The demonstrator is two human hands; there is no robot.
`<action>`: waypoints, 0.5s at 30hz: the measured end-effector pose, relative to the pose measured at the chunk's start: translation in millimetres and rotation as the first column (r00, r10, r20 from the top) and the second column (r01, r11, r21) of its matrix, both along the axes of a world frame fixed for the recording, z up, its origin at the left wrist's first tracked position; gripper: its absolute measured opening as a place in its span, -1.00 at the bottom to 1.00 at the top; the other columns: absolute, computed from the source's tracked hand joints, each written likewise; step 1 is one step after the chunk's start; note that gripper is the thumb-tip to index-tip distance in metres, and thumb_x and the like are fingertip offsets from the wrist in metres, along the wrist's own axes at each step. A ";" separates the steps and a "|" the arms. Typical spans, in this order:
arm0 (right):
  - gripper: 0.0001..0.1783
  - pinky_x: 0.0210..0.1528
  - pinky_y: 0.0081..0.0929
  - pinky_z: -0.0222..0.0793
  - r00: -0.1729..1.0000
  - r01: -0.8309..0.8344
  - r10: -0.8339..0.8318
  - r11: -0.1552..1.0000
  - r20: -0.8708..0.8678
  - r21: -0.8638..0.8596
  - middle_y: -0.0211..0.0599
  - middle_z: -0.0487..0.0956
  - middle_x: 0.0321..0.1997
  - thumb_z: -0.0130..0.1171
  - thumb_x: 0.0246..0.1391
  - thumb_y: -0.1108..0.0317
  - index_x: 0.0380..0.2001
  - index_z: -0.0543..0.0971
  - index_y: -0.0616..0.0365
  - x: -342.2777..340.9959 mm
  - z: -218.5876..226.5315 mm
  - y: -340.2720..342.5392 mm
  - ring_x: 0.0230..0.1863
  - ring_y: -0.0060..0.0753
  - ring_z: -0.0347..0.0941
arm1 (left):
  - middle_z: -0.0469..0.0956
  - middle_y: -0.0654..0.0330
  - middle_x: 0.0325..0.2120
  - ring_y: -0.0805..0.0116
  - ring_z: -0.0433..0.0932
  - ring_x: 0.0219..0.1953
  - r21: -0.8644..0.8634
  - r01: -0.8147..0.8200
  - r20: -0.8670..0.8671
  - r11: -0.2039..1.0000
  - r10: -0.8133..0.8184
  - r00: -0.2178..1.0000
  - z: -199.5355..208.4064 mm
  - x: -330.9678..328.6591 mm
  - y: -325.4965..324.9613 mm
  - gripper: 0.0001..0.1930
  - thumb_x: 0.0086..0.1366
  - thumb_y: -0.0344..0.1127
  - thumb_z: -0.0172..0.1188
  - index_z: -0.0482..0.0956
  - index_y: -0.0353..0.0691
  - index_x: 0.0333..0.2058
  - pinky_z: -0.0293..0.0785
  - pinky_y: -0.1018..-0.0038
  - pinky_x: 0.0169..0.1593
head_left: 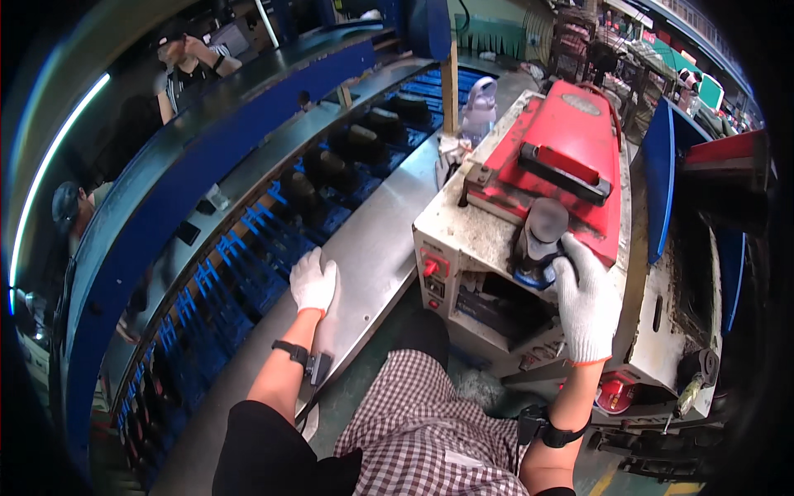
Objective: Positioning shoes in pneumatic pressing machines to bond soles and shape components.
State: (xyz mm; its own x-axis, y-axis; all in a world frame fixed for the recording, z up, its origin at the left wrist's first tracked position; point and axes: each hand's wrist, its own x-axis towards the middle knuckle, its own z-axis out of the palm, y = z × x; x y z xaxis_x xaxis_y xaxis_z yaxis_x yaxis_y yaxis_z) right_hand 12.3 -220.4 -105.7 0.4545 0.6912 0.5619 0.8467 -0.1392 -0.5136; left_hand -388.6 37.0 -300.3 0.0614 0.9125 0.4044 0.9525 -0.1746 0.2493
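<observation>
My right hand, in a white knit glove, is closed on the near side of a dark shoe last with a grey flat top. The last stands at the front edge of a red-lidded machine; a blue piece shows under it. My fingertips on it are partly hidden. To the left, my left hand, gloved the same way, lies on the metal ledge beside the conveyor. Its fingers are loosely stretched out and nothing shows in them.
Blue slatted racks carry several dark shoe-shaped pieces along the conveyor. A blue beam runs above them. A lilac object stands behind the machine, whose front has a red switch. Other people are beyond the beam.
</observation>
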 end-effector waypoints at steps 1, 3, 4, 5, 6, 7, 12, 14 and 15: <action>-0.60 0.18 -0.23 0.53 0.999 0.015 -0.016 1.000 -0.051 -0.019 -0.14 0.73 0.10 0.31 0.29 0.26 0.15 0.68 0.11 -0.9 -0.4 0.2 0.08 -0.05 0.68 | 0.58 -0.02 0.20 -0.09 0.53 0.22 -0.004 -0.011 0.004 1.000 0.011 1.000 -2.3 -0.5 1.1 -0.44 0.41 0.05 0.13 0.59 -0.17 0.24 0.38 0.08 0.35; -0.59 0.18 -0.24 0.53 0.992 0.028 -0.037 0.997 -0.124 -0.074 -0.14 0.74 0.10 0.32 0.28 0.26 0.16 0.68 0.10 -1.9 -0.3 -1.3 0.09 -0.06 0.68 | 0.55 -0.01 0.23 -0.04 0.48 0.27 -0.023 -0.022 0.036 0.999 0.022 0.999 -6.1 -1.2 2.6 -0.42 0.40 0.04 0.13 0.56 -0.14 0.27 0.32 0.09 0.39; -0.59 0.18 -0.24 0.53 0.997 0.025 -0.029 0.998 -0.073 -0.051 -0.15 0.74 0.09 0.32 0.28 0.26 0.16 0.69 0.09 -1.7 0.2 -1.3 0.09 -0.06 0.68 | 0.55 -0.01 0.23 -0.04 0.48 0.27 -0.037 -0.023 0.048 0.999 0.025 0.999 -7.3 -1.2 3.1 -0.42 0.40 0.04 0.13 0.56 -0.14 0.27 0.32 0.09 0.39; -0.59 0.18 -0.23 0.53 0.999 0.030 -0.031 0.999 -0.024 -0.029 -0.15 0.74 0.08 0.33 0.27 0.26 0.16 0.69 0.08 -1.7 0.6 -1.3 0.09 -0.07 0.68 | 0.55 -0.01 0.23 -0.04 0.49 0.27 -0.026 -0.027 0.038 0.999 0.028 0.999 -7.9 -1.1 3.3 -0.43 0.40 0.04 0.13 0.57 -0.15 0.27 0.32 0.09 0.39; -0.59 0.19 -0.24 0.53 0.998 0.056 -0.055 0.998 0.030 -0.031 -0.16 0.74 0.09 0.33 0.27 0.25 0.16 0.69 0.06 -1.7 1.0 -1.3 0.09 -0.09 0.68 | 0.55 0.00 0.24 -0.05 0.49 0.26 -0.003 -0.032 0.030 0.999 0.032 0.999 -7.5 -0.9 3.6 -0.43 0.40 0.04 0.13 0.57 -0.15 0.26 0.32 0.09 0.39; -0.58 0.21 -0.24 0.52 0.999 0.048 -0.047 0.998 0.026 -0.034 -0.17 0.74 0.10 0.34 0.27 0.24 0.16 0.69 0.05 -1.2 1.7 -1.0 0.09 -0.09 0.68 | 0.55 0.00 0.24 -0.05 0.49 0.26 -0.001 -0.028 0.037 1.000 0.028 0.999 -6.5 -0.5 3.5 -0.43 0.40 0.04 0.13 0.57 -0.15 0.26 0.32 0.09 0.39; -0.59 0.22 -0.24 0.50 0.999 0.049 -0.049 0.998 -0.008 -0.044 -0.17 0.73 0.11 0.32 0.28 0.24 0.17 0.69 0.03 -1.8 0.6 -2.3 0.11 -0.12 0.67 | 0.56 0.01 0.23 -0.05 0.50 0.24 -0.013 -0.032 0.044 0.999 0.033 0.998 -1.0 1.3 2.0 -0.42 0.37 0.04 0.15 0.58 -0.13 0.26 0.32 0.09 0.39; -0.60 0.17 -0.24 0.53 0.998 0.052 -0.053 0.998 -0.017 -0.042 -0.13 0.74 0.09 0.30 0.30 0.24 0.17 0.69 0.03 -1.9 -1.0 -1.9 0.08 -0.09 0.69 | 0.58 0.01 0.22 -0.06 0.51 0.23 -0.037 -0.047 0.063 0.998 0.049 0.997 -2.0 1.6 1.8 -0.42 0.36 0.05 0.15 0.59 -0.11 0.25 0.33 0.07 0.38; -0.60 0.15 -0.24 0.55 0.997 0.060 -0.062 0.997 -0.042 -0.051 -0.12 0.74 0.08 0.30 0.31 0.24 0.17 0.68 0.03 -1.8 -1.6 -0.8 0.06 -0.08 0.69 | 0.55 0.01 0.25 -0.06 0.48 0.29 -0.035 -0.033 0.100 0.999 0.036 0.994 -2.2 0.3 1.9 -0.39 0.35 0.07 0.16 0.56 -0.11 0.28 0.31 0.08 0.41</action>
State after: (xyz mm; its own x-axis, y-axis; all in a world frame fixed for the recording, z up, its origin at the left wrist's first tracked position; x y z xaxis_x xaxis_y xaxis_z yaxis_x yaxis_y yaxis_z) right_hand 10.6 -221.2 -107.3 0.5199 0.6880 0.5063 0.8128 -0.2159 -0.5411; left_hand -388.2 38.9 -302.5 -0.0099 0.9266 0.3759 0.9276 -0.1319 0.3496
